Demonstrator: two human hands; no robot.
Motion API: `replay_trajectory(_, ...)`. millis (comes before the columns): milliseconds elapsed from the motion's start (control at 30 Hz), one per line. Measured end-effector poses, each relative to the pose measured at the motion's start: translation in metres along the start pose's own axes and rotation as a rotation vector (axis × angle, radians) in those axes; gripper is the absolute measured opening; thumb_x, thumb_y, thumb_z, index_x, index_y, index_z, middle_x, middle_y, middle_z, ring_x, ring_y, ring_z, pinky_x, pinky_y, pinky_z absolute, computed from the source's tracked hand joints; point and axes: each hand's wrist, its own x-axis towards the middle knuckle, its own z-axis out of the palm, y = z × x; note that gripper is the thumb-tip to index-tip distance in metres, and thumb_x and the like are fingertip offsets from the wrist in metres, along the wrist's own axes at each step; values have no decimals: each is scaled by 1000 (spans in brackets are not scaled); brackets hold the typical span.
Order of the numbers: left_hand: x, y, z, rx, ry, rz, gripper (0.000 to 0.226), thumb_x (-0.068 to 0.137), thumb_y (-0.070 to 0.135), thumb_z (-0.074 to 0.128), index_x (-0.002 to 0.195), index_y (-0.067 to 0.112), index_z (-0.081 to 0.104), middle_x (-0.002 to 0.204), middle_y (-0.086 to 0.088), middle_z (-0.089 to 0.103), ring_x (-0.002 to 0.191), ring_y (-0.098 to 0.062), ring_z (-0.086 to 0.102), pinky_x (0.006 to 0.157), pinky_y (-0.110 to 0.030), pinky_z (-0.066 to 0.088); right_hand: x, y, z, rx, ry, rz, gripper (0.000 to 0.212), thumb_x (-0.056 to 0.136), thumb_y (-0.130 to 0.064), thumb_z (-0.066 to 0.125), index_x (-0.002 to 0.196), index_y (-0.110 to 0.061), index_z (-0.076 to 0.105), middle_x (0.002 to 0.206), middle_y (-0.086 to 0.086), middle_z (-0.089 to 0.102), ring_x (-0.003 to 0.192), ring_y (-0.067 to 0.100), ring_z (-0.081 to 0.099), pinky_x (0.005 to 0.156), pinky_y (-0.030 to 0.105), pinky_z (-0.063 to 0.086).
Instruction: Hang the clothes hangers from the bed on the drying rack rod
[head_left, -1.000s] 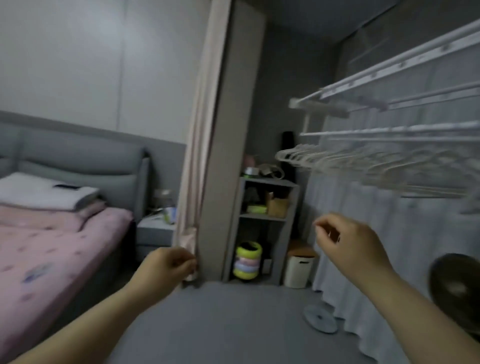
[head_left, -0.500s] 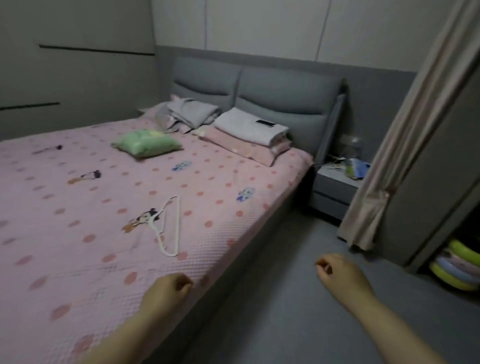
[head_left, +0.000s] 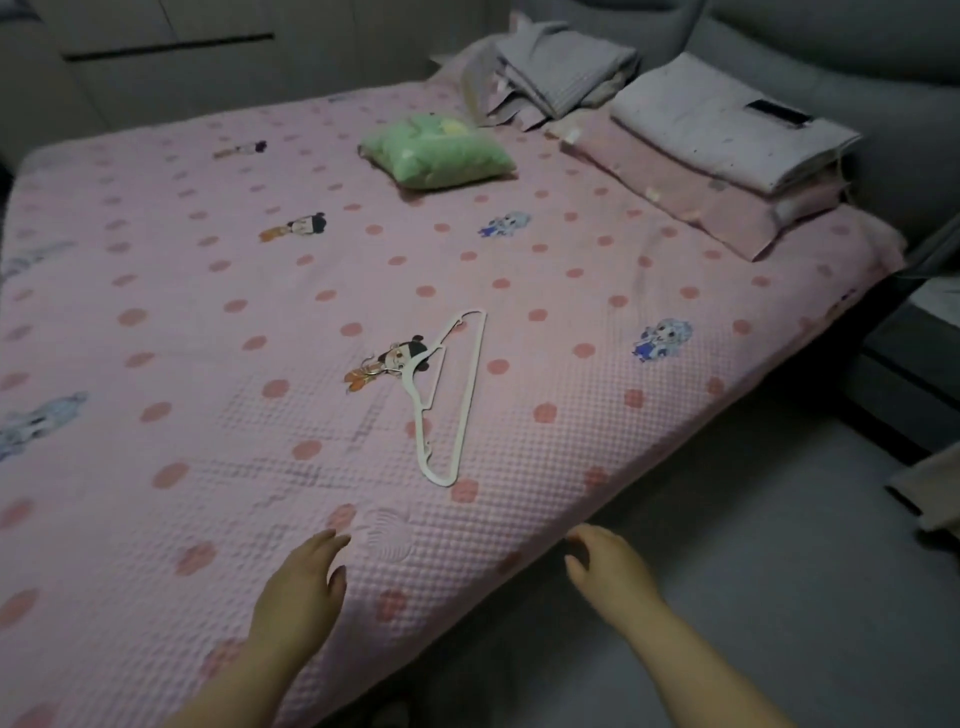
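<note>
Hanger (head_left: 470, 389) on bed (head_left: 571, 441), hook (head_left: 371, 365) indistinct

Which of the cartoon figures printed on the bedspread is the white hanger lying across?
The dark-haired figure in orange: the white clothes hanger crosses its head. The other dark-haired prints, farther back, and the blue-haired ones lie clear of it.

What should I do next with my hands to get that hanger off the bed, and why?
Probably reach the left hand forward and grip the near end of the white hanger. It lies flat on the bed just ahead of that hand, with nothing on it. The right hand is also open and empty, so either could take it, but the left looks slightly closer.
</note>
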Motion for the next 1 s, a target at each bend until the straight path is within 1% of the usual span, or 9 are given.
replay_trajectory(133,68,-18,29,131,-42,104,49,90,30,40,129,2,50,138,-23,45,122,-38,52,95,-49,45,56,-22,29,28,-11,2,38,92,-20,49,129,-14,49,134,3,51,124,17,46,97,20,36)
replay_trajectory(233,107,-36,48,179,-141,-84,86,81,71,7,146,17,20,155,-14,14,143,-31,16,114,-46,16,96,-42,55,60,-57,2,42,94,-21,46,135,-16,41,141,4,42,128,18,40,104,22,33)
replay_trajectory(367,142,-71,64,212,-172,-128,78,86,67,12,148,23,-6,156,-5,-13,145,-21,-11,118,-39,-3,139,-75,89,47,-66,-34,50,95,-29,43,142,-21,29,154,-2,20,142,15,17,115,27,19)
replay_trajectory(533,166,-95,85,183,-213,-83,143,17,79,-44,144,21,-16,155,-3,-18,143,-16,-19,95,-28,-34,178,-106,119,-55,-57,-90,60,94,-41,40,146,-22,16,158,1,1,145,19,-1,118,31,6)
replay_trajectory(667,173,-99,78,101,-262,-113,133,33,84,-37,136,4,-14,148,1,-15,136,-10,-14,84,-19,-44,193,-117,137,-153,55,-127,49,77,-31,70,122,-15,59,139,13,48,130,41,41,102,47,41)
replay_trajectory(733,172,-112,81,118,-409,-9,112,71,78,-15,140,2,29,145,-17,33,141,-27,21,106,-24,-30,198,-116,140,-266,147,-164,32,56,-31,82,85,-20,75,101,5,73,93,38,68,66,39,58)
replay_trajectory(800,172,-119,92,150,-407,76,81,88,65,1,125,8,46,123,-20,59,139,-33,17,114,-29,-13,202,-116,137,-294,177,-159,21,54,-30,69,72,-22,75,86,-1,75,80,34,71,57,36,59)
replay_trajectory(933,173,-116,90,181,-429,108,94,81,72,-6,130,9,42,130,-22,54,136,-31,19,112,-28,-21,198,-118,124,-247,150,-95,14,59,-19,57,62,-8,66,66,1,67,77,36,67,64,46,57)
replay_trajectory(1000,179,-106,82,133,-377,3,135,43,87,-28,147,9,8,154,-14,6,143,-21,-1,91,-24,-42,187,-126,107,-197,109,-10,9,64,-10,67,68,-2,66,71,10,67,91,39,62,80,51,52)
